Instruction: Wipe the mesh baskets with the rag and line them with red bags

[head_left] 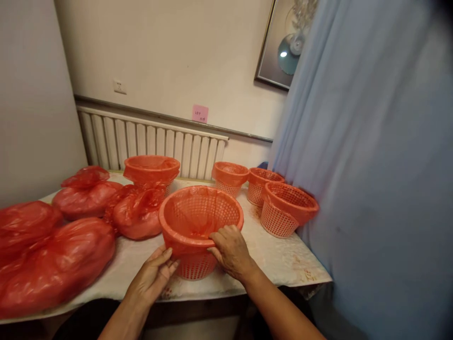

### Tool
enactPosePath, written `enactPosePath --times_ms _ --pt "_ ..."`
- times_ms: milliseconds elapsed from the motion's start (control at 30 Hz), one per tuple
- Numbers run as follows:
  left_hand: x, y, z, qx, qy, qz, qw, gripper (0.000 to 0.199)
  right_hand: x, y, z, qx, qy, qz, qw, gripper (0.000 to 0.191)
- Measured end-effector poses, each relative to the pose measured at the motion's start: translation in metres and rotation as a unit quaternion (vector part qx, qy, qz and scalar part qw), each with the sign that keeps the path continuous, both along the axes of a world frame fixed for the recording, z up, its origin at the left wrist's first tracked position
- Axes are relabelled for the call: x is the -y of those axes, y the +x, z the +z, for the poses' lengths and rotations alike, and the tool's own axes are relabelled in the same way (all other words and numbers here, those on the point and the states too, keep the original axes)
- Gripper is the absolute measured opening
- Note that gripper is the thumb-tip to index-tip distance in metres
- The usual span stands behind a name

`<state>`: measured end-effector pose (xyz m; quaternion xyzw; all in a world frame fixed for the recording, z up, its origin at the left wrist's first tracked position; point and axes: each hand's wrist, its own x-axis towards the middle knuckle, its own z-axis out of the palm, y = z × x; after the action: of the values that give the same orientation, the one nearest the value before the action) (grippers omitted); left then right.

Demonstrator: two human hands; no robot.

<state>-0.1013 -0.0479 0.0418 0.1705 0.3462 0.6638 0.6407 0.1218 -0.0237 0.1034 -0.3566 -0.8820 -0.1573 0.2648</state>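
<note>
A red plastic basket [196, 267] with lattice sides stands upright on the table in front of me. A thin red plastic bag [184, 240] lines it and is folded down over its rim. My right hand [231, 250] grips the near right of the rim, thumb outside and fingers over the edge onto the lining. My left hand [154, 274] is at the basket's lower left side, palm turned up. Its thumb touches the bag's folded edge, and its loosely curled fingers are apart from the thumb.
Filled red plastic bags [78, 255] crowd the table's left side. Behind stands a lined basket [152, 165]; at right are more lined baskets [279, 217]. A radiator [155, 137] lines the wall, and a blue curtain [371, 165] hangs beside the table [279, 264].
</note>
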Motion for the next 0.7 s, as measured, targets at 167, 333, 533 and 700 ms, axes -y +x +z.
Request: enactPosePath --times_ms 167,333,533,700 --pt "-0.006 -0.004 -0.013 -0.007 -0.014 0.022 1.000 0.020 0.000 0.003 0.000 0.011 -0.008 0.005 1.000 0.003" --pt "-0.014 -0.012 -0.044 -0.090 -0.103 0.054 0.989 0.014 -0.004 0.004 -0.001 0.026 -0.004 -0.008 1.000 0.011" --pt "-0.010 -0.015 -0.039 -0.203 -0.080 0.214 0.952 0.012 -0.005 0.000 -0.002 0.026 -0.001 -0.023 0.999 0.012" --pt "-0.002 -0.011 -0.023 -0.328 0.032 0.256 0.909 0.029 -0.002 0.002 0.003 0.029 -0.002 -0.026 0.999 0.009"
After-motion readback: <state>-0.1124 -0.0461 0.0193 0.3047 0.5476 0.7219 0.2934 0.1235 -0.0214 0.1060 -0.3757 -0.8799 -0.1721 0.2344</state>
